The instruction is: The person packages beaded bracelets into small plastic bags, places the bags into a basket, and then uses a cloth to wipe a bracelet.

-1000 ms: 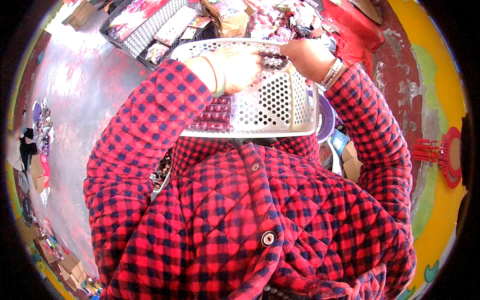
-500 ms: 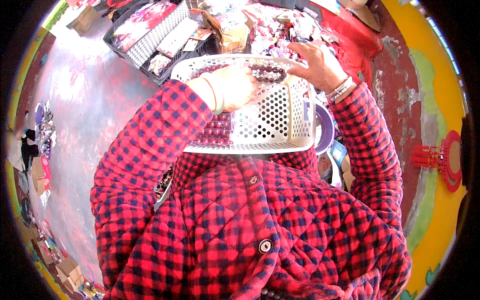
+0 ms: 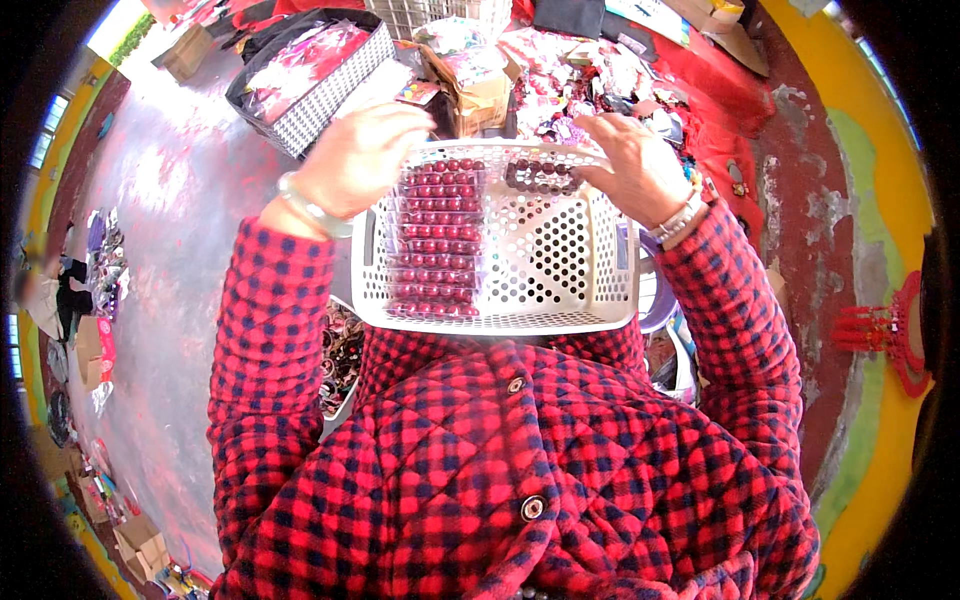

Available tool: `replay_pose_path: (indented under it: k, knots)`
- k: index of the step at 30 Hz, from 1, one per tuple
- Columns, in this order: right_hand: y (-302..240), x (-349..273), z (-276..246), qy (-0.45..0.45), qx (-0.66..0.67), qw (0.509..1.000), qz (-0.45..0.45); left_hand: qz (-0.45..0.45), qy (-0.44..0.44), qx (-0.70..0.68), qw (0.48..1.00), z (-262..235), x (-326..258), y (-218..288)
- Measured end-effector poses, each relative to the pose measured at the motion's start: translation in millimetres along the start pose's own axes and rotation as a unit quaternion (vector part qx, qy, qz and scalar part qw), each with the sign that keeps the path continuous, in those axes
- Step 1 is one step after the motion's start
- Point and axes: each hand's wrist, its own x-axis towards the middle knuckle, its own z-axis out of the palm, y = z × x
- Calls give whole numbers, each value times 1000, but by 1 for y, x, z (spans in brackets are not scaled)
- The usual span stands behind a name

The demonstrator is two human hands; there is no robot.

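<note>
A white perforated plastic basket (image 3: 500,325) rests on my lap. Along its left side lie several rows of shiny dark red beads (image 3: 440,217) under clear plastic. Darker bead strands (image 3: 540,177) lie at the far right part of the basket. My left hand (image 3: 362,160) hovers by the far left corner, fingers loosely stretched toward the basket and slightly blurred, with nothing visible in them. My right hand (image 3: 637,168) is open at the far right corner, thumb and fingers apart. Its thumb tip is close to the dark strands; whether it touches them I cannot tell.
Beyond the basket stand a patterned black and white crate (image 3: 330,95) with plastic-wrapped goods, an open cardboard box (image 3: 485,100) and a heap of small colourful items (image 3: 570,75). A purple round container (image 3: 657,295) sits beside the basket, right. A bin of small items (image 3: 340,365) is at left.
My left hand has left the basket's inside and moved left to its far corner, uncovering the red bead rows. My right hand stays by the dark strands. The view has shifted slightly.
</note>
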Motion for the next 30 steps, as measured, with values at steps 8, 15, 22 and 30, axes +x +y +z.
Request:
replay_pose_path:
  k: [8, 15, 22, 30]
  knots:
    - [15, -35, -7, 127, 84, 981, 120, -327, 112, -248, 905, -16, -104, -25]
    - [28, -74, 33, 91, 491, 809, 309, -350, 73, -691, 628, 25, -128, 17]
    - [-41, -41, -5, 67, 27, 997, -19, -384, 105, -653, 644, 31, -119, 28]
    - [-40, -1, 38, -70, -96, 993, 24, -410, 123, -607, 670, 46, -114, 30]
